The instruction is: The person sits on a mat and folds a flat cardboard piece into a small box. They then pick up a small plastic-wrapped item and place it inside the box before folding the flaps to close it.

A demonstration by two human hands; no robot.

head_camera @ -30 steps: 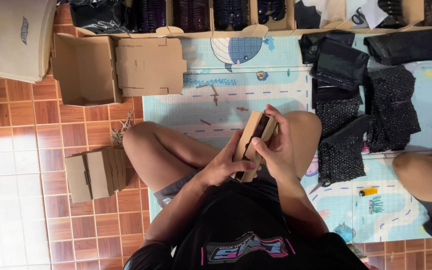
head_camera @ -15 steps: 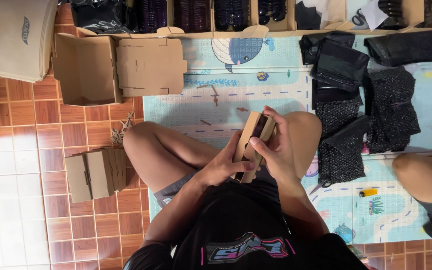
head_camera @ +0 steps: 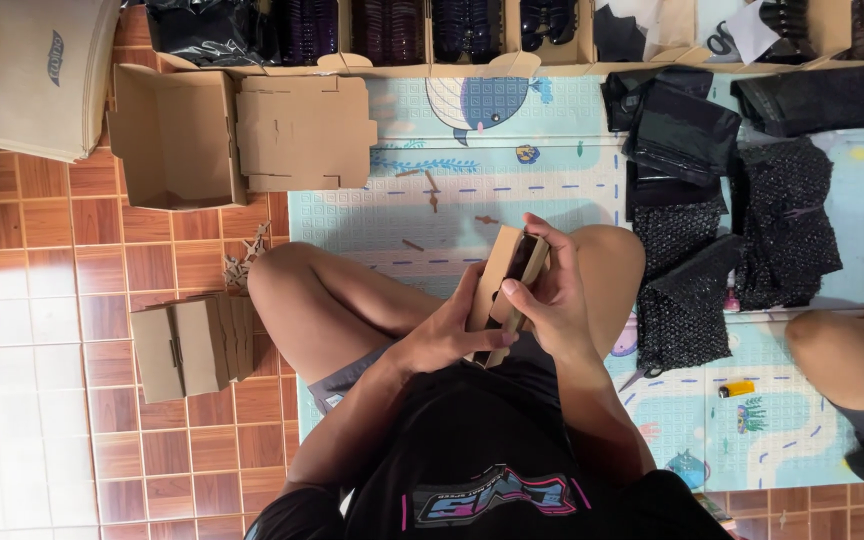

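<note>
A small brown cardboard box [head_camera: 505, 262] is held upright over my crossed legs, its open side showing something dark inside. My left hand [head_camera: 449, 330] grips its left side and lower edge. My right hand [head_camera: 544, 290] wraps its right side, thumb on the front edge. I sit on a pale patterned play mat [head_camera: 472, 190].
An open cardboard box [head_camera: 174, 140] and a flat folded carton [head_camera: 304, 130] lie ahead left. Folded small boxes [head_camera: 192, 345] rest on the brown tile floor. Black bubble-wrap bags [head_camera: 742, 230] pile at right. Another person's knee [head_camera: 847, 355] is at far right. A yellow lighter [head_camera: 736, 389] lies near it.
</note>
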